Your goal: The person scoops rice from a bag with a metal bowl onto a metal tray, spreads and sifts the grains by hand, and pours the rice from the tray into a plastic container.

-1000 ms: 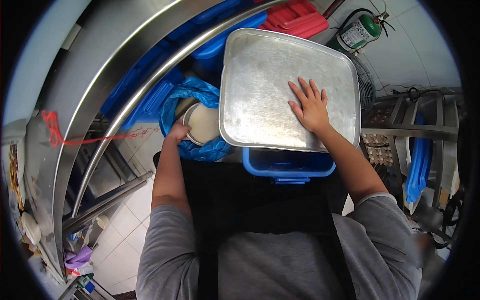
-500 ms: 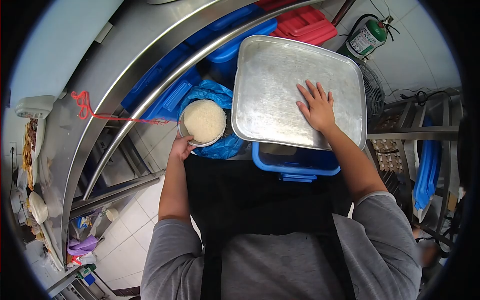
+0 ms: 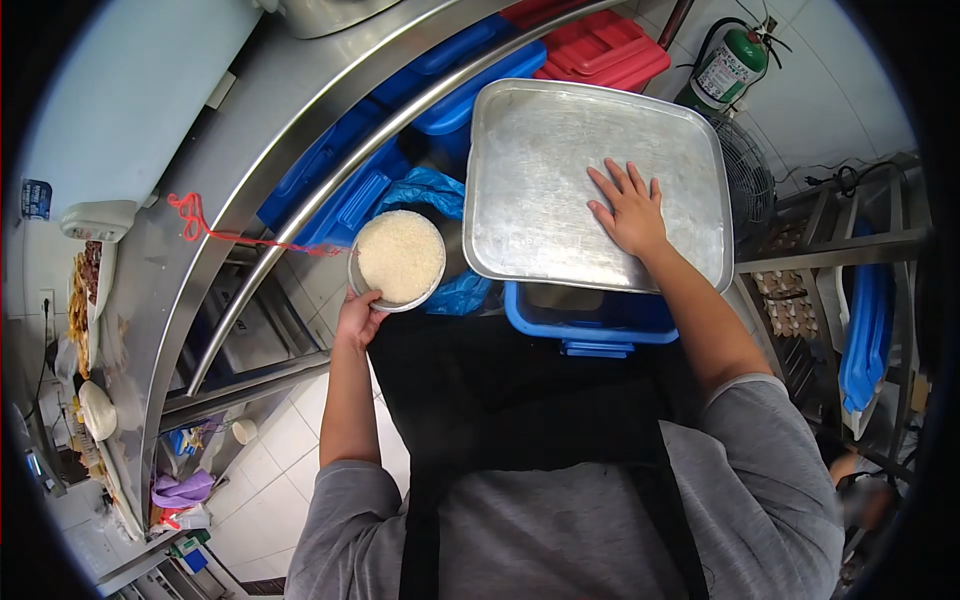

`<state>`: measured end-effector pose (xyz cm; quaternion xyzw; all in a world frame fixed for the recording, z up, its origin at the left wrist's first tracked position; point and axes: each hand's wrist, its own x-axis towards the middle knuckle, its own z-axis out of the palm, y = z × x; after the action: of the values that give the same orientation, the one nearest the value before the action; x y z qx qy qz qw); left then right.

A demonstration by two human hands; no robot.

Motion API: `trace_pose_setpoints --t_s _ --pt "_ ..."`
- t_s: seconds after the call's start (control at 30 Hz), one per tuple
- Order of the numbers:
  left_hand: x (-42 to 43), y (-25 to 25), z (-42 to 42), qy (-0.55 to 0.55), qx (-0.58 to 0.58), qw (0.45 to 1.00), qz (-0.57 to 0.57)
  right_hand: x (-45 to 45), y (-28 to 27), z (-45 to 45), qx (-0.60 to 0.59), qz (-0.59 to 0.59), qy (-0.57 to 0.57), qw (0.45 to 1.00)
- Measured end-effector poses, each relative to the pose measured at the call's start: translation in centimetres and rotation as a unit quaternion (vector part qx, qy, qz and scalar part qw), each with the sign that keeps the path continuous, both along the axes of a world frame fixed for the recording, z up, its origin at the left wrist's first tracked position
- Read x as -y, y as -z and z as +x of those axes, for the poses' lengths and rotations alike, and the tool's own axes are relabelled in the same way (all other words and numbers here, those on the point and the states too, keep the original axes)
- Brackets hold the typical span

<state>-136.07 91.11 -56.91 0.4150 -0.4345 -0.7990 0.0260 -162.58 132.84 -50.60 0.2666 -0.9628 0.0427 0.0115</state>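
Observation:
My left hand [image 3: 362,318] grips the near rim of a round metal bowl [image 3: 425,298], with the thumb over the edge. White uncooked rice [image 3: 402,258] fills the bowl. Just behind and to the right of it lies an open blue plastic bag [image 3: 428,188], its inside mostly hidden by the bowl. My right hand [image 3: 632,215] rests flat, fingers spread, on a large metal tray [image 3: 530,150]. Beneath the tray's near edge shows a blue plastic bin [image 3: 593,335], partly covered.
A curved steel counter with a rail [image 3: 300,200] runs along the left, a red string [image 3: 235,238] hanging over it. Blue and red lidded bins [image 3: 605,50] stand behind. A fire extinguisher [image 3: 728,70] and a fan [image 3: 748,170] are at back right, egg trays [image 3: 785,300] on a right-hand rack.
The bowl of rice has shifted a little left and toward me, uncovering more of the bag's dark opening. My right hand stays on the tray. The camera view has turned slightly.

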Motion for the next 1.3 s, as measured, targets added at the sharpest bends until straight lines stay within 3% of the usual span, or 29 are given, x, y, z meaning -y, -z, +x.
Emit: trace_pose_setpoints --t_s 0.33,0.47,0.6,0.63,0.67,0.7,0.73,0.77,0.93,1.07,1.13,1.17,1.2,1.23,1.27,1.3 --pt "-4.9 -11.5 2.4 0.017 -0.023 0.999 -0.039 -1.2 -0.4 2.0 0.017 -0.016 -0.020 1.000" --pt "-7.5 -14.4 1.5 0.078 -0.025 0.996 -0.043 -1.6 -0.5 3.7 0.010 -0.017 -0.031 0.999" --pt "-11.9 -15.4 -1.7 0.120 -0.053 0.991 -0.027 -0.8 -2.7 5.9 -0.048 -0.107 -0.072 0.991" --pt "-13.0 -15.5 -2.8 0.140 -0.060 0.988 -0.018 -0.3 -3.3 7.0 0.122 -0.290 -0.075 0.946" --pt "-14.1 -15.5 -3.8 0.161 -0.067 0.985 -0.010 0.1 -4.1 8.0 0.285 -0.454 -0.073 0.841" --pt "-15.2 -15.1 -4.7 0.168 -0.080 0.983 -0.005 0.3 -5.4 9.1 0.284 -0.452 -0.072 0.842" --pt "-16.1 -14.7 -5.7 0.183 -0.084 0.979 0.007 0.4 -7.2 10.1 0.493 -0.534 0.023 0.686" --pt "-17.3 -14.4 -6.7 0.189 -0.089 0.978 0.019 0.3 -8.2 10.5 0.659 -0.573 0.115 0.474" --pt "-21.7 -13.4 -10.3 0.221 -0.092 0.968 0.073 -2.1 -7.0 9.3 0.604 -0.627 0.167 0.462" --pt "-22.2 -15.1 -11.0 0.310 -0.109 0.939 0.103 -4.3 -6.4 7.9 0.589 -0.643 0.159 0.462" --pt "-21.9 -16.6 -11.3 0.288 -0.061 0.950 -0.104 -4.8 -5.9 7.1 0.549 -0.655 0.166 0.492" --pt "-20.9 -16.5 -11.5 0.256 -0.096 0.938 -0.214 -4.9 -6.4 6.9 0.538 -0.637 0.184 0.521" --pt "-18.7 -16.8 -12.2 0.227 -0.175 0.856 -0.431 -5.1 -6.3 6.5 0.541 -0.631 0.183 0.525" --pt "-16.4 -17.3 -13.1 0.184 -0.240 0.721 -0.623 -5.4 -6.0 5.9 0.540 -0.630 0.191 0.524" --pt "-15.4 -21.0 -13.5 0.128 -0.236 0.647 -0.714 -5.6 -5.8 5.4 0.540 -0.629 0.196 0.523" --pt "-13.3 -23.6 -14.2 0.079 -0.251 0.526 -0.808 -5.7 -5.8 5.1 0.530 -0.637 0.213 0.518"
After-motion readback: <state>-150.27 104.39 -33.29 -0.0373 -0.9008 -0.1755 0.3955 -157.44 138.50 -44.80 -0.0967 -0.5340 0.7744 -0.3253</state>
